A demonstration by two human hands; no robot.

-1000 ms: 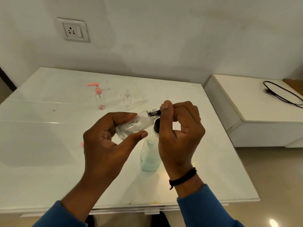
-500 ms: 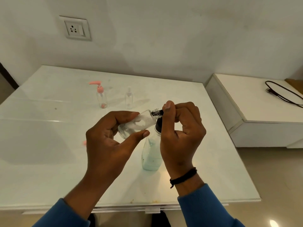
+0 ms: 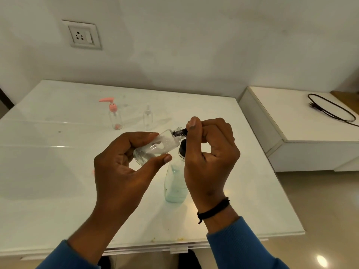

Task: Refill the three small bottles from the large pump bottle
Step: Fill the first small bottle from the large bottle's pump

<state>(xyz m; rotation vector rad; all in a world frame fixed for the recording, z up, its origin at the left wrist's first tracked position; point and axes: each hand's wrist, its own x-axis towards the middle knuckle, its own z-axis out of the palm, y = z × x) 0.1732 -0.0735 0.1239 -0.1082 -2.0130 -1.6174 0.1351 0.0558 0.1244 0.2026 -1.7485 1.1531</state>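
Clear small bottle (image 3: 157, 147) tilted above upright large bottle (image 3: 175, 183).

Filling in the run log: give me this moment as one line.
left hand: holds small bottle tilted | right hand: pinches its black cap | large bottle: upright on table

My right hand (image 3: 210, 152) covers the pump head and one side of the large clear bottle of pale green liquid (image 3: 174, 183), and also the black cap (image 3: 181, 131) at the mouth of the small clear tilted bottle (image 3: 155, 147), so I can't tell whether it's seated. Both blue sleeves run off the bottom edge.
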